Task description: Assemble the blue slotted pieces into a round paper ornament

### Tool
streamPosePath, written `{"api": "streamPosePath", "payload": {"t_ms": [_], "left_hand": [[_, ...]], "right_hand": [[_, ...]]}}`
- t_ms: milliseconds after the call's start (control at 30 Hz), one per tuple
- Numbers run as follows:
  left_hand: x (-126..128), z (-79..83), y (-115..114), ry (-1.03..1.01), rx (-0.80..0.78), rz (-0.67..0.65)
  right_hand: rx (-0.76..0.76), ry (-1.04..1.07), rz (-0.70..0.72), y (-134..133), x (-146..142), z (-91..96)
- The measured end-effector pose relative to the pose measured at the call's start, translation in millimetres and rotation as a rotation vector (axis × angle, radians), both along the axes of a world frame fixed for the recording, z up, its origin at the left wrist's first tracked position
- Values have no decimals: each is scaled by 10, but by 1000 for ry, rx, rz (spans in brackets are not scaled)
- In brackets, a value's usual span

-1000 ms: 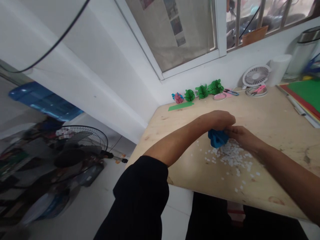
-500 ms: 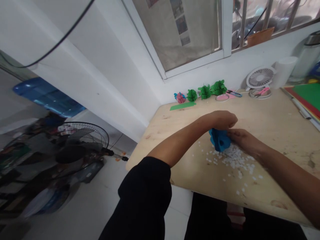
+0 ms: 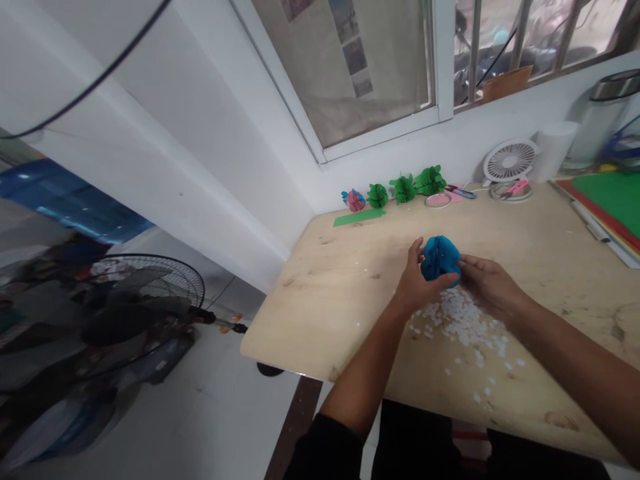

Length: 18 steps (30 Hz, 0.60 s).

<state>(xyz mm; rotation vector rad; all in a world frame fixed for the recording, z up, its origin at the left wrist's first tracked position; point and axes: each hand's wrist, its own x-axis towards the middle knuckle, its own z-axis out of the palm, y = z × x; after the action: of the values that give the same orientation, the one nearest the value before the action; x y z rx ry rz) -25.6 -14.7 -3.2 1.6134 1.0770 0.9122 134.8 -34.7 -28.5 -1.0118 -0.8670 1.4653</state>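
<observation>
A folded blue paper craft (image 3: 442, 252) is held between both hands above the wooden table (image 3: 320, 293). My left hand (image 3: 419, 281) curves around its left and near side, the thumb lying across the front. At its right edge, the fingers of my right hand (image 3: 484, 277) pinch the paper. Many small white paper bits (image 3: 463, 317) lie scattered on the wood below and nearer to me.
Along the wall stand several green paper figures (image 3: 403, 189) and a pink and blue one (image 3: 355, 200), with a green strip (image 3: 359, 217) before them. A small white fan (image 3: 511, 161), pink scissors (image 3: 515, 189), a cutter (image 3: 461, 192) and coloured paper sheets (image 3: 610, 197) lie further right.
My left hand has come down from above the blue paper craft to its left side and now grips it. The craft has turned and risen slightly; my right hand keeps hold.
</observation>
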Motion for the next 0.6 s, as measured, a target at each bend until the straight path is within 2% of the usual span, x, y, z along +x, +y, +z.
{"api": "streamPosePath", "payload": {"t_ms": [67, 367, 500, 600], "left_hand": [[82, -90, -46, -72, 12, -40], [195, -292, -66, -124, 110, 118], [236, -333, -122, -145, 166, 110], [266, -334, -169, -73, 263, 130]], "right_hand": [[-10, -3, -24, -5, -8, -4], [-10, -21, -114, 26, -14, -49], [-8, -28, -163, 24, -20, -79], [12, -63, -173, 15, -30, -94]]}}
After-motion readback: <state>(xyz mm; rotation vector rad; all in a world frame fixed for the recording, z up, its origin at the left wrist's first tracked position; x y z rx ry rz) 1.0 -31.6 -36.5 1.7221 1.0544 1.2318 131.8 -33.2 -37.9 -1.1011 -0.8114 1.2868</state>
